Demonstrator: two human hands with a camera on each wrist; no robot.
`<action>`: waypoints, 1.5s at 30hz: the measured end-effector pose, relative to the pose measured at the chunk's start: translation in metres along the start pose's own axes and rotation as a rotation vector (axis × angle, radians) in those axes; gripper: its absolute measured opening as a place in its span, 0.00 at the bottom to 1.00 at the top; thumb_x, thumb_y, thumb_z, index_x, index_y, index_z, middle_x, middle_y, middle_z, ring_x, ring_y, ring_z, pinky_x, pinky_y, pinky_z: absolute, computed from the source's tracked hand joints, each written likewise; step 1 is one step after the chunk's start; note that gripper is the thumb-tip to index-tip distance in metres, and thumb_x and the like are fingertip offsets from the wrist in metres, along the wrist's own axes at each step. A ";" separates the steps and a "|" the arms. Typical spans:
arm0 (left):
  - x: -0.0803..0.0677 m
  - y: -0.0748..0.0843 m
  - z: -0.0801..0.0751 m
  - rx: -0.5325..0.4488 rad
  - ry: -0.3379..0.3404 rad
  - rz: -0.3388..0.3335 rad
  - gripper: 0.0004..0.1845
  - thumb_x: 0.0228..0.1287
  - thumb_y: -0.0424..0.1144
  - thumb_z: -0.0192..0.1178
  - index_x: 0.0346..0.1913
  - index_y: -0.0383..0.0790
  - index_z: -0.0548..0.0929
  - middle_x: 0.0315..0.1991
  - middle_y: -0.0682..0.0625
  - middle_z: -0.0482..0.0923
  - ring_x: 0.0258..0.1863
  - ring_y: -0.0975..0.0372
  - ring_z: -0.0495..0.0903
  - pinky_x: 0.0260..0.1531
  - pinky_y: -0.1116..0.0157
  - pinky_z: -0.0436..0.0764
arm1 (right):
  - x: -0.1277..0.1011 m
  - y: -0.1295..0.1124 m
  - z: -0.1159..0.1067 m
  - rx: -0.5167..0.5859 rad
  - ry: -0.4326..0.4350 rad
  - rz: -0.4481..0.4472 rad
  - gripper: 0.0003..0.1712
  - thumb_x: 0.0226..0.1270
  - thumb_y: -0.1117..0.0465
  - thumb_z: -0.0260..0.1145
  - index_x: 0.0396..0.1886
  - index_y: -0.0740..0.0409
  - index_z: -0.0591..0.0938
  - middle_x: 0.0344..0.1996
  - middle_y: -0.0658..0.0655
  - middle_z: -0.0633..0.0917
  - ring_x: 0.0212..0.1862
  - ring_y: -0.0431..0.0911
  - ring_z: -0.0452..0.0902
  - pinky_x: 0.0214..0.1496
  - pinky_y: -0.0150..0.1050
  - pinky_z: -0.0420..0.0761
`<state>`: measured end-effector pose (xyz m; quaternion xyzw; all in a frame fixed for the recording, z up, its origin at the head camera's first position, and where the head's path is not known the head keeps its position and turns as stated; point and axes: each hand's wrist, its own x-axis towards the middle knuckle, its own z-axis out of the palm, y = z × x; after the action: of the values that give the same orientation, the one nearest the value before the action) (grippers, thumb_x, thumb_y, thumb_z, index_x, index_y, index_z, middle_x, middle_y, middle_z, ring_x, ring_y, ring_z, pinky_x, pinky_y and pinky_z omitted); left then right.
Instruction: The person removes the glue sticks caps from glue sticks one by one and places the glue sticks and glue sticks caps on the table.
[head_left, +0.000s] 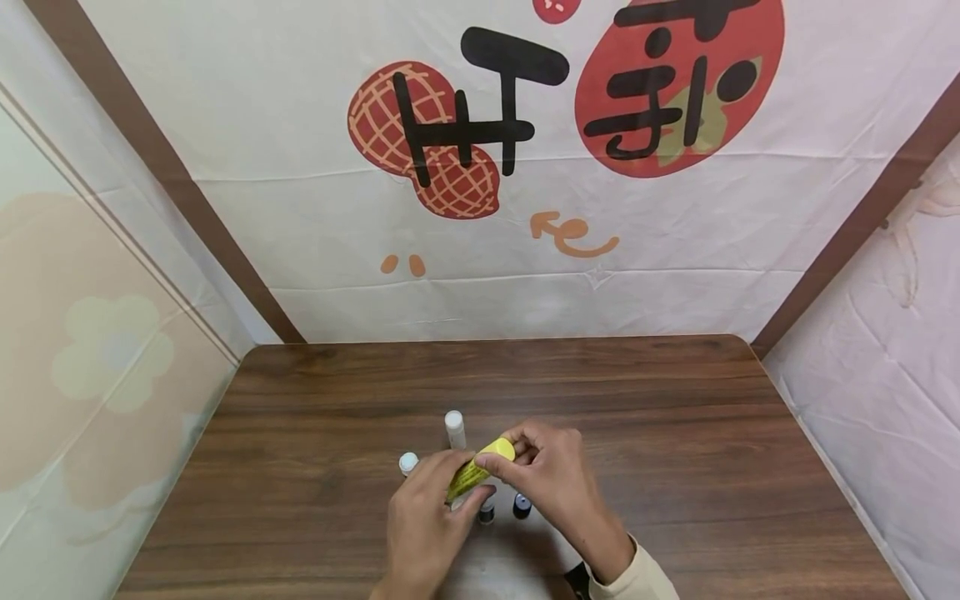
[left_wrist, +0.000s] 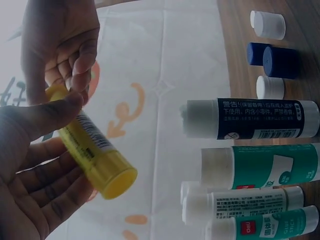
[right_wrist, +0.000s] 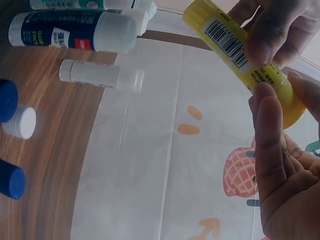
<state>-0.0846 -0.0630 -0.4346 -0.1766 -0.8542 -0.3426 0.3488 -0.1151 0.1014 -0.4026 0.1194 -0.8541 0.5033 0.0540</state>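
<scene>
Head view: above the near edge of the bench [head_left: 645, 392], both hands hold a yellow glue stick [head_left: 480, 467] tilted in the air. The left hand [head_left: 423, 521] wraps its body and the right hand [head_left: 558, 479] pinches its upper end, which looks like a twisting grip.

Left wrist view: the left fingers [left_wrist: 47, 192] cradle the barrel, thumb on the barcode, while other glue sticks [left_wrist: 250, 120] stand uncapped on the bench.

Right wrist view: the right fingers [right_wrist: 267, 130] clasp the yellow cap end; loose caps [right_wrist: 20, 122] sit nearby.

Staged recording booth, not a lived-in room: wood table [head_left: 675, 433] boxed in by printed cloth backdrop [head_left: 300, 208], glue sticks [left_wrist: 250, 119] on it.
</scene>
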 end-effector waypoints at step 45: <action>-0.014 -0.032 -0.030 -0.058 0.108 -0.143 0.23 0.32 0.24 0.79 0.37 0.33 0.83 0.35 0.45 0.85 0.28 0.59 0.85 0.31 0.74 0.81 | 0.002 0.048 -0.042 -0.032 0.101 -0.197 0.25 0.50 0.70 0.75 0.51 0.53 0.84 0.41 0.48 0.84 0.33 0.38 0.79 0.34 0.34 0.81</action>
<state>-0.0780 -0.1080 -0.4438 -0.1066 -0.8343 -0.4004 0.3636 -0.1305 0.1605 -0.4225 0.1765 -0.8423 0.4872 0.1483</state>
